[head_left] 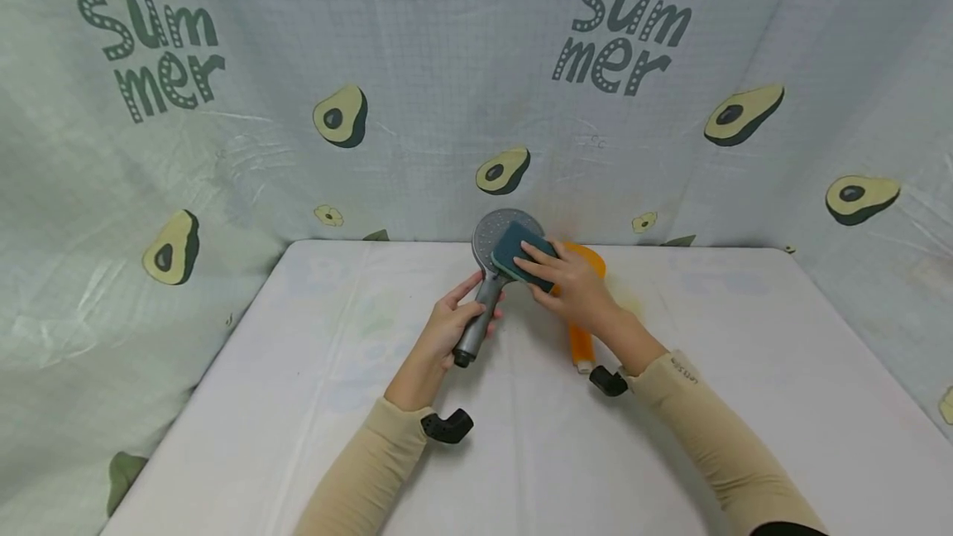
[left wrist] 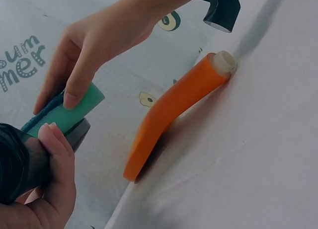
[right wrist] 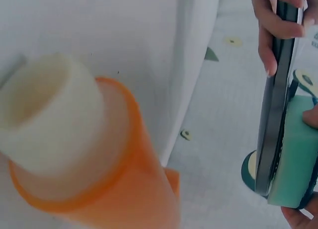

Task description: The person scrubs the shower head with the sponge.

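Note:
A grey shower head (head_left: pixel 489 304) is raised over the table with its nozzle face toward me. My left hand (head_left: pixel 456 323) grips its handle, thumb across the front and fingertips showing past the far side. Pinched in my right hand (head_left: pixel 579 288) is a sponge (head_left: pixel 519 248), dark blue-green on its outer layer and light green in the body (right wrist: pixel 293 159). The sponge lies against the nozzle face, covering its lower right part. Beyond my right hand, an orange shower head (left wrist: pixel 169 105) with a whitish threaded end (left wrist: pixel 223 62) rests on the table, partly hidden in the head view.
The table (head_left: pixel 357 337) wears a white cover. Behind it hangs a pale curtain (head_left: pixel 417 89) printed with avocados and lettering, close to the table's back edge. Black wrist cameras (head_left: pixel 448 427) stick out from both beige sleeves (head_left: pixel 715 428).

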Available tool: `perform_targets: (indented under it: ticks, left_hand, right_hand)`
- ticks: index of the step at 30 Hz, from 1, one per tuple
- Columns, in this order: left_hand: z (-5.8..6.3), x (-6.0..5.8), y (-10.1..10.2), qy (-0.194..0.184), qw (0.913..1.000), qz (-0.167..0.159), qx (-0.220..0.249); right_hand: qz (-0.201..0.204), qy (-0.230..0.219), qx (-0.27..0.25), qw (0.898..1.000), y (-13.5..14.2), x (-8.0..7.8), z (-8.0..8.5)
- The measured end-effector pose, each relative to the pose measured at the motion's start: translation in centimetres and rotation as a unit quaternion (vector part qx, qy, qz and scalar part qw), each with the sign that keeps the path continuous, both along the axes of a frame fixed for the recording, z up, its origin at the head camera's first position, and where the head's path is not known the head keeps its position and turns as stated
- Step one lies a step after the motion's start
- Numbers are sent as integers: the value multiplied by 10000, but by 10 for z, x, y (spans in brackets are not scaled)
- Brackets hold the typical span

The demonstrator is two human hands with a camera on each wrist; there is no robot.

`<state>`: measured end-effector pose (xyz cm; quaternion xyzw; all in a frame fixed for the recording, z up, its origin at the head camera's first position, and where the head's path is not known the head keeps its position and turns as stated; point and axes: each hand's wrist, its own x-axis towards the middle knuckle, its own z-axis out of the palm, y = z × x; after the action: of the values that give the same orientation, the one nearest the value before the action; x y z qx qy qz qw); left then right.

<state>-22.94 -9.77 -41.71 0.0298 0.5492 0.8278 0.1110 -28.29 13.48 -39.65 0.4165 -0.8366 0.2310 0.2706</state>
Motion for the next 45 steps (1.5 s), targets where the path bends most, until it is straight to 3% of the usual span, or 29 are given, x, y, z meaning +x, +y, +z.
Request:
perform_targets:
  ticks: [4,14,23,31,39,45]
  left_hand:
    - [0,0,0,36,10000,8,-37]
    - [0,1,2,35,10000,46,-24]
    - [3,1,2,-38,9999,123,-93]
    - [0,4,3,-98,9999,10,-58]
    - [-1,4,4,-96,9999,21,-114]
    - [-2,3,5,-97,9998,-17,-196]
  right_hand:
    - [-48,-205,-13,9998,3,-1,1]
    - [-704,-524,-298,9957,9,-10,4]
    - [-103,-155,-69,9998,6,-4,4]
    - [-624,-608,-196,9960,10,-5,5]
    - [-222,-367,-179,9989,9,1,0]
    - [-541,-542,-226,9968,12,-1,1]
